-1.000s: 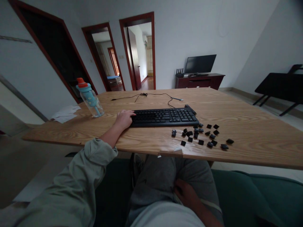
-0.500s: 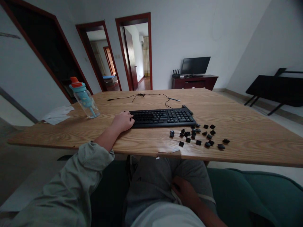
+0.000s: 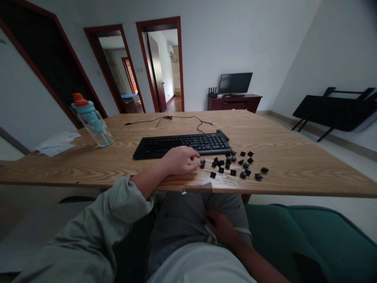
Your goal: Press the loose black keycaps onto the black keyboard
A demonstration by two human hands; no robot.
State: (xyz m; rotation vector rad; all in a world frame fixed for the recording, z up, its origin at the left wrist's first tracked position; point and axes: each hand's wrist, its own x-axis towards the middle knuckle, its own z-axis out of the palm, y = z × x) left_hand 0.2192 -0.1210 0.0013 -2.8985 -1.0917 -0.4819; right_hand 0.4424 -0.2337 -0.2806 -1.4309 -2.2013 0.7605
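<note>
My left hand (image 3: pixel 182 160) is over the table in front of the black keyboard (image 3: pixel 218 144). Its thumb and index finger are apart, with a gap between them. Just right of the fingertips lies a dark keycap (image 3: pixel 202 163). More loose black keycaps (image 3: pixel 233 172) are scattered to the right, in front of the keyboard's right end. On the keyboard's left part, the keys are too dark to make out singly. My right hand (image 3: pixel 219 226) rests in my lap on the grey trousers, fingers curled; whether anything is inside them is hidden. A pale drawstring (image 3: pixel 211 236) hangs beside it.
A clear bottle (image 3: pixel 96 126) with an orange and blue lid stands at the left, beside crumpled white paper (image 3: pixel 57 144). Behind the keyboard a thin black cable (image 3: pixel 167 117) crosses the wooden table (image 3: pixel 279 141). The table's front edge shows damage (image 3: pixel 203 188).
My left hand has left the keyboard's left end and moved right and nearer, beside the keycaps. The view has turned slightly right. My right hand stays in my lap.
</note>
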